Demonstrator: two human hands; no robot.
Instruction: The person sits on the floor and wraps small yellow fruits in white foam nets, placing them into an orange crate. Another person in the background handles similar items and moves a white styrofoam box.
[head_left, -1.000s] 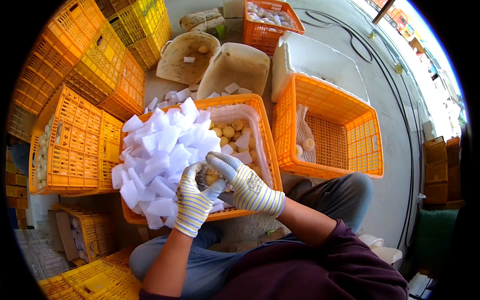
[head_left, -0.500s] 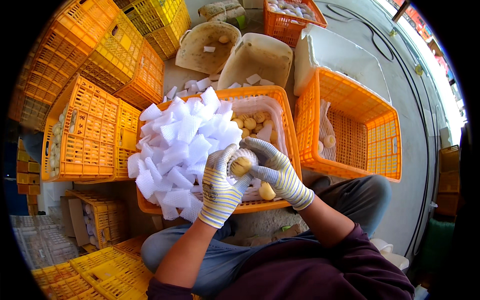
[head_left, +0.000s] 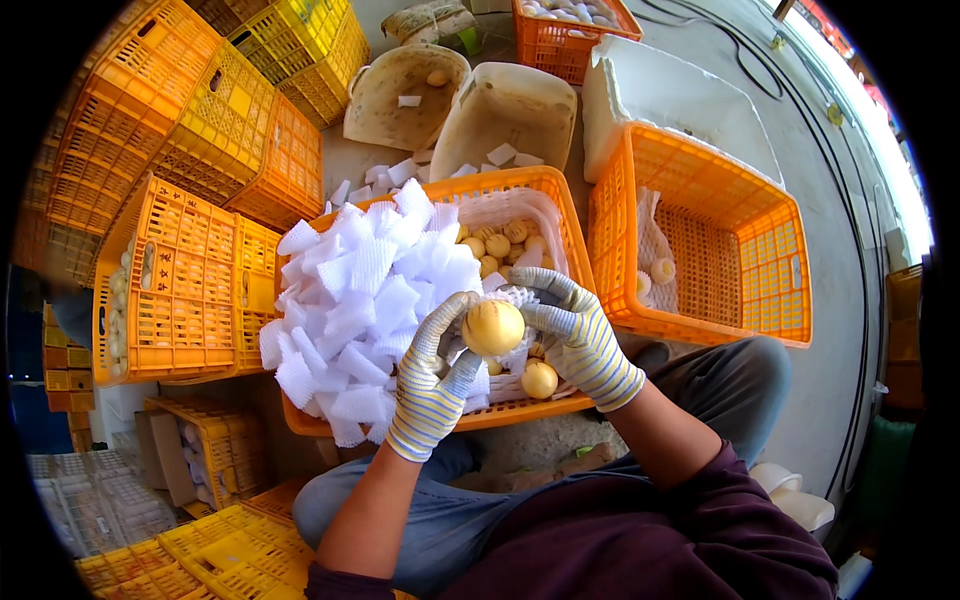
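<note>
A round, pale yellow fruit point(head_left: 493, 328) is between my hands, above the front of an orange basket point(head_left: 522, 411). My gloved left hand point(head_left: 428, 385) is closed on its left side, thumb beneath and fingers above. A white foam net sleeve point(head_left: 516, 296) shows behind the fruit and at its upper right, pinched in my gloved right hand point(head_left: 585, 345). How much of the fruit sits in the sleeve is hidden. Another yellow fruit point(head_left: 539, 380) lies below my right fingers. More yellow fruits point(head_left: 497, 245) lie deeper in the basket, next to a heap of foam net sleeves point(head_left: 350, 295).
To the right is an orange crate point(head_left: 705, 325) with a few net-wrapped fruits, beside a white foam box point(head_left: 690, 95). Two dirty pale tubs point(head_left: 515, 120) stand beyond the basket. Stacked yellow and orange crates point(head_left: 190, 275) crowd the left. Black cables point(head_left: 830, 170) run along the floor.
The fruit has come nearer, with more of its bare skin showing, and the net now sits mostly behind it. My hands have moved slightly apart.
</note>
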